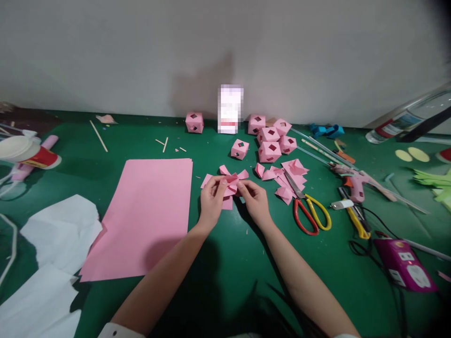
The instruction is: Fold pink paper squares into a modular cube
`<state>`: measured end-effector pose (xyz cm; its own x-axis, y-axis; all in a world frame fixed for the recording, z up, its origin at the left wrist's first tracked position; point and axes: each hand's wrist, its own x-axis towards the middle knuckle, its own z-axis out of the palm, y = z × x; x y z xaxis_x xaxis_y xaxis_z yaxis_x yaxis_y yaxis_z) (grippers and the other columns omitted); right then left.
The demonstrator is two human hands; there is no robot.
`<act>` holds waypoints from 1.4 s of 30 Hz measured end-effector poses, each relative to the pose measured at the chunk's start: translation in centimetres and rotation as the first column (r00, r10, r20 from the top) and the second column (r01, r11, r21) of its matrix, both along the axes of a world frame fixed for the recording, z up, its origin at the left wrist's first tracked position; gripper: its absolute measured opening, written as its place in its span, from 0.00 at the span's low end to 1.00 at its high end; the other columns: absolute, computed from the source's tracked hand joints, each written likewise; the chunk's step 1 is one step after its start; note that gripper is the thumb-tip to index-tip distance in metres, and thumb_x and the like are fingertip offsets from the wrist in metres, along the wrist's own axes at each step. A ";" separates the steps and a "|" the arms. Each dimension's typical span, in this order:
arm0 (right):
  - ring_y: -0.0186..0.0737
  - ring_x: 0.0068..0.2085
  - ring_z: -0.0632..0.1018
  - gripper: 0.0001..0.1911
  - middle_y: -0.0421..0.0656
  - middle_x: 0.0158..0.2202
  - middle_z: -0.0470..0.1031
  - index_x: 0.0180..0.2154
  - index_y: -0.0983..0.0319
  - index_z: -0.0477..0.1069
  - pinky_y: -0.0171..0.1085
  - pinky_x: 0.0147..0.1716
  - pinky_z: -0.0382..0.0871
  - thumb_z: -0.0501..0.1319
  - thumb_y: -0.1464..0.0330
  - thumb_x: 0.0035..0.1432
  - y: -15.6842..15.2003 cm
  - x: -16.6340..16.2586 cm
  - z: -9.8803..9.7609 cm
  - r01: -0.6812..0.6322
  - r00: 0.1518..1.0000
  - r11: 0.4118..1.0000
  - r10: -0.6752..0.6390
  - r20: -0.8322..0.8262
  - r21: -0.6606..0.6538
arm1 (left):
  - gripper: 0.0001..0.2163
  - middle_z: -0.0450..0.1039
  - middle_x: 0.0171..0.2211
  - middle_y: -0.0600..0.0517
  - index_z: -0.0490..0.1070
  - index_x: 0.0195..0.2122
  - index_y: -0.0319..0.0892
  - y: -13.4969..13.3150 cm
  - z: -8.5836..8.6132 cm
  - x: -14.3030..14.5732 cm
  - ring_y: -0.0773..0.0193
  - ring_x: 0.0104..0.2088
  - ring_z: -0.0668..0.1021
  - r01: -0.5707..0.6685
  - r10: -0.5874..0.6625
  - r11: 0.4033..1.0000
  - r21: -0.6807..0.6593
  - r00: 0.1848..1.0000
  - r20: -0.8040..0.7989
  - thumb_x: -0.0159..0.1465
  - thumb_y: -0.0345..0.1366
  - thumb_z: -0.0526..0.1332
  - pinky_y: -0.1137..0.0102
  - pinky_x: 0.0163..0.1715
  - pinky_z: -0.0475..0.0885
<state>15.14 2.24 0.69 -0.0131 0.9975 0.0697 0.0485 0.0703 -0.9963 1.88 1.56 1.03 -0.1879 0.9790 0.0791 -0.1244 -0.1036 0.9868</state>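
Observation:
My left hand (pixel 212 197) and my right hand (pixel 256 201) meet over the green table, both pinching one piece of folded pink paper (pixel 231 184) between thumbs and fingers. Its far folds stick up past my fingertips, and parts of it are covered by them. Under and around my hands lie more pink paper pieces (pixel 227 203). Just right of my right hand, scissors (pixel 306 206) with one red and one yellow handle rest with their blades on a heap of cut pink paper (pixel 291 174). Beyond my hands stand several folded pink paper cubes (pixel 269 151) with diamond-shaped holes.
A stack of pink sheets (pixel 151 211) lies to the left, beside torn white paper (pixel 65 230). A lit, blurred phone screen (pixel 229 110) leans on the wall. Rightward are a pink glue gun (pixel 355 185), a yellow cutter (pixel 357 223), a purple box (pixel 405 265) with cords, and a bottle (pixel 394 129).

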 end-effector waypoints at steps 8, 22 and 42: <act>0.36 0.30 0.72 0.17 0.40 0.28 0.74 0.35 0.60 0.79 0.35 0.33 0.67 0.60 0.54 0.61 -0.2 0.0 0.0 -0.048 0.999 0.999 0.048 0.019 0.001 | 0.06 0.75 0.39 0.50 0.76 0.39 0.43 0.1 -0.3 -0.2 0.63 0.38 0.77 0.035 -0.033 0.999 0.010 0.988 -0.150 0.63 0.37 0.63 0.71 0.34 0.73; 0.40 0.34 0.77 0.15 0.43 0.34 0.80 0.37 0.61 0.79 0.38 0.37 0.71 0.62 0.56 0.59 -0.1 -0.1 -0.3 -0.016 0.999 1.000 0.016 0.043 -0.013 | 0.08 0.76 0.41 0.48 0.74 0.42 0.43 0.2 -0.9 0.0 0.61 0.43 0.78 0.051 -0.034 0.996 0.076 0.978 -0.208 0.61 0.33 0.64 0.67 0.42 0.75; 0.36 0.29 0.76 0.15 0.42 0.31 0.77 0.36 0.61 0.73 0.35 0.30 0.70 0.65 0.55 0.56 -0.3 -0.7 -0.5 0.041 0.998 0.999 -0.040 0.047 -0.027 | 0.06 0.77 0.39 0.49 0.74 0.39 0.41 0.1 -0.5 0.0 0.63 0.39 0.79 0.018 -0.019 1.000 -0.020 0.999 -0.046 0.61 0.33 0.63 0.69 0.39 0.76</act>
<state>14.47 1.96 0.22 0.0251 0.9988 0.0419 0.0970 0.0393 -0.9945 1.92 1.67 0.49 -0.1665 0.9837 0.0684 -0.0802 -0.0826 0.9933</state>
